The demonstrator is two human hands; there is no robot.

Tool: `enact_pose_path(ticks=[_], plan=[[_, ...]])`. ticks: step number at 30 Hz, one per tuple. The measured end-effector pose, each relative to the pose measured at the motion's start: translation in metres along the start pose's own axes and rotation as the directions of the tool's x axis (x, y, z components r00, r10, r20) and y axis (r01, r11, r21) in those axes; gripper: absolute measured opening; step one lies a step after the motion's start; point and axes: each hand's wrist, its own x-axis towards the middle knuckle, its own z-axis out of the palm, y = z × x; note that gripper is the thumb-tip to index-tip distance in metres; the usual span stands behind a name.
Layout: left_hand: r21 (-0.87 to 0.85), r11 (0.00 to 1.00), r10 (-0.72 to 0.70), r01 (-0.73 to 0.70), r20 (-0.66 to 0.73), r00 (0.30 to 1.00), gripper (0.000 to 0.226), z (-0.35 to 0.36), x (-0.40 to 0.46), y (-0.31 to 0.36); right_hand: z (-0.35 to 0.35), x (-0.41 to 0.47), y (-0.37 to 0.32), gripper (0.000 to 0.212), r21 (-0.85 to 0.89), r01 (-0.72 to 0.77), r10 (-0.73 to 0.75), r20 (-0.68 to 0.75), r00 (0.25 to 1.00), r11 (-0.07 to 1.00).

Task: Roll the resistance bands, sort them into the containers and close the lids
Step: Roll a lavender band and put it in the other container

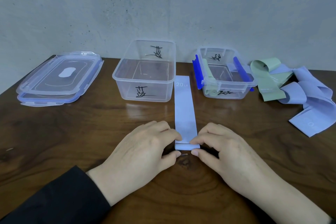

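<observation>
A pale blue resistance band (184, 107) marked "20 LB" lies flat along the table, running away from me between two containers. Its near end is folded over into a small roll. My left hand (143, 152) pinches that rolled end from the left, and my right hand (227, 152) pinches it from the right, thumbs in front and fingertips on top. The larger clear container (116, 76) stands open and holds nothing. The smaller clear container (249, 83) with blue clips holds a rolled green band (209, 78).
Two clear lids (60, 78) are stacked at the far left of the wooden table. A loose pile of bands lies at the far right: a green band (267, 80) and several pale blue bands (312, 103). A grey wall stands close behind the containers.
</observation>
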Motion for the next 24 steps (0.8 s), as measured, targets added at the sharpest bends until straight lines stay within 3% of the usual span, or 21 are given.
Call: enact_pose_path(ticks=[7,13,19,24], plan=[[-0.009,0.998,0.065,-0.065,-0.009,0.998,0.013,-0.0030,0.0017,-0.0003,-0.0009,-0.0003,-0.0016,0.021,0.009,0.011,-0.011,0.009,1.000,1.000],[-0.009,0.998,0.069,-0.069,-0.017,0.997,0.016,-0.0020,0.0021,-0.0015,-0.0034,-0.0013,-0.0019,0.004,0.026,-0.005,0.005,-0.005,1.000,1.000],[-0.008,0.999,0.039,-0.039,-0.021,0.999,0.024,0.0000,0.0020,-0.0020,-0.0003,0.0005,-0.0005,0.006,0.004,-0.021,0.021,0.001,1.000,1.000],[-0.016,0.999,0.045,-0.045,-0.008,0.999,0.017,-0.0014,0.0012,-0.0014,-0.0007,0.0005,0.0004,0.016,-0.009,-0.001,0.001,0.023,1.000,1.000]])
